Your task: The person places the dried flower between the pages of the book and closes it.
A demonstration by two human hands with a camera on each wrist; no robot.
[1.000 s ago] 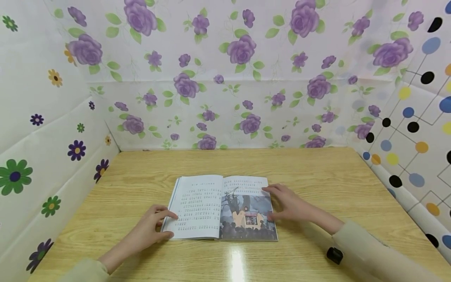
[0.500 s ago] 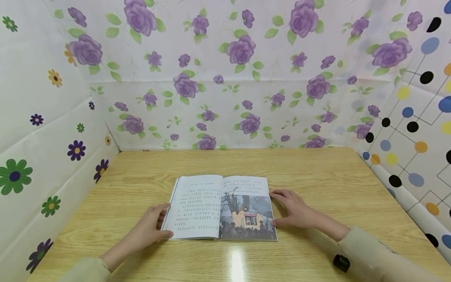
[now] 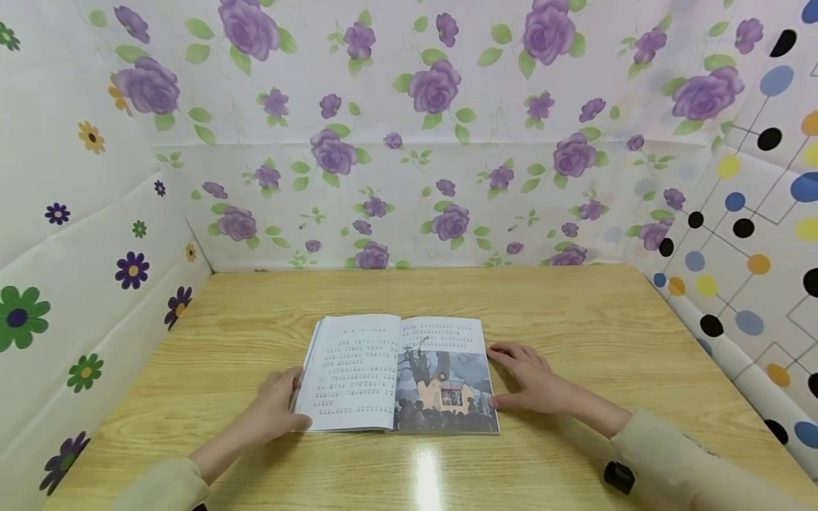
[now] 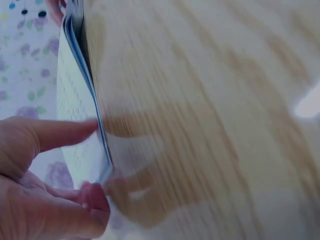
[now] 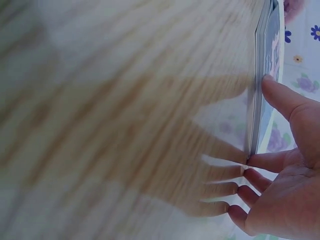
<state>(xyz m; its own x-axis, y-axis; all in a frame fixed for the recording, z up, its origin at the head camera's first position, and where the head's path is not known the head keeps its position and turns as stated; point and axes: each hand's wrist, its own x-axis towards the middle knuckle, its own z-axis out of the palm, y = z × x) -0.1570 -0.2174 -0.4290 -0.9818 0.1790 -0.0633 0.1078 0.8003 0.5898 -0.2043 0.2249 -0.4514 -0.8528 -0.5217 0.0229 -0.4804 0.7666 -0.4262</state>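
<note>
An open book (image 3: 358, 376) lies on the wooden table, its left page printed with text. The right page (image 3: 441, 390) bears text above a dark picture of trees and a crowd. My left hand (image 3: 275, 408) holds the book's left edge near the lower corner, thumb at the page and fingers curled at the side. In the left wrist view that hand's thumb (image 4: 70, 134) meets the page edges. At the opposite edge is my right hand (image 3: 527, 380), its thumb (image 5: 282, 97) touching the side in the right wrist view. Its loosely bent fingers reach down beside the book.
The wooden table (image 3: 562, 305) extends around the book, with a bright reflection in front. Flower-printed cloth (image 3: 383, 170) stands behind it; daisy cloth (image 3: 77, 305) and dotted cloth (image 3: 735, 270) flank it. A small black object (image 3: 618, 477) sits by the right sleeve.
My left fingers have drawn off the left page to its outer edge. The right hand has slid off the picture page to the book's right side. The book stays open at the same pages.
</note>
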